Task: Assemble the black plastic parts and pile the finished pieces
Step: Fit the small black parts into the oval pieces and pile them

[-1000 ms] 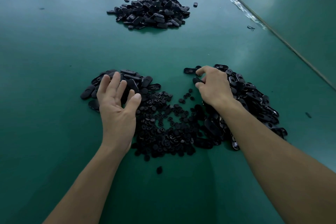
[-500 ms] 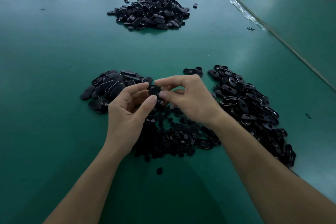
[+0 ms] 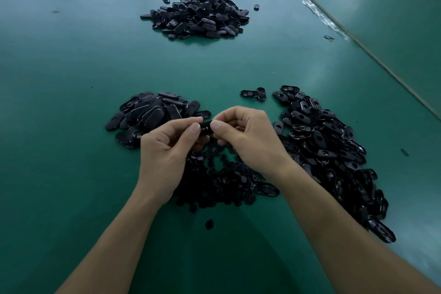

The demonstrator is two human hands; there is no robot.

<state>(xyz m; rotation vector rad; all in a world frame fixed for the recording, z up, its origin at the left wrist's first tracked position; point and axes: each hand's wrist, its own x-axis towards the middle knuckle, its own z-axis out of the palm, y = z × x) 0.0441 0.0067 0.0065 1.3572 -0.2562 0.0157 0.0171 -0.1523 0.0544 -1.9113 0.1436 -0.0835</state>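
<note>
Left hand, right hand pinch black part, well inside table edge.

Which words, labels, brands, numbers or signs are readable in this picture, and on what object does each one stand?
None: no text can be read. The black oval plastic part pinched between the left hand and the right hand and the green table show no lettering; any moulded marks are too small to tell.
</note>
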